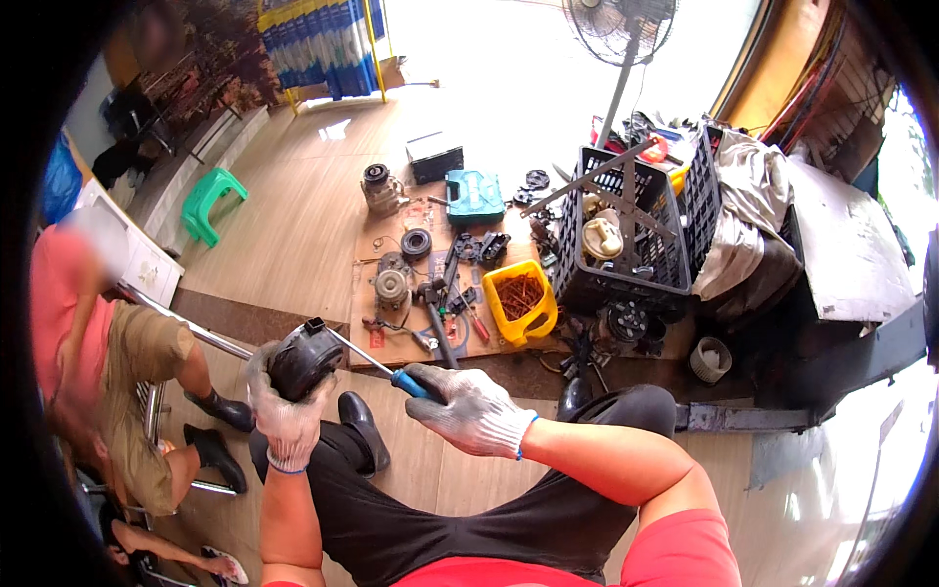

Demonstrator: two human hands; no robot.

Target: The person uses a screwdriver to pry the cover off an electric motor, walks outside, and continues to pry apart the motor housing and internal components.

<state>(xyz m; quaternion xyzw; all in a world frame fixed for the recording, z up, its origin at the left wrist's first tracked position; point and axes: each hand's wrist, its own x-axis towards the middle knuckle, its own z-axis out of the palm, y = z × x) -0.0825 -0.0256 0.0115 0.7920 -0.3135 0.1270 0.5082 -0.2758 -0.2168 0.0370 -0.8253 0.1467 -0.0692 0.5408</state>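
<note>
Raised above my knees at centre left is a black, round, drum-shaped part [305, 360], its exact kind unclear. My left hand [286, 423], in a grey-white knit work glove, is closed around its lower side. A screwdriver [409, 383] with a blue handle and a long metal shaft is gripped in my gloved right hand [471, 411]. Its shaft slants up and left, and the tip reaches the upper right edge of the black part; whether it touches, I cannot tell.
On the floor ahead, cardboard [367, 293] bears metal machine parts [392, 287], a teal case [475, 197] and a cut yellow jug [537, 323] of rusty pieces. Black crates [626, 279] stand right, a fan [623, 24] behind. A seated person [147, 362] and a green stool [210, 203] are left.
</note>
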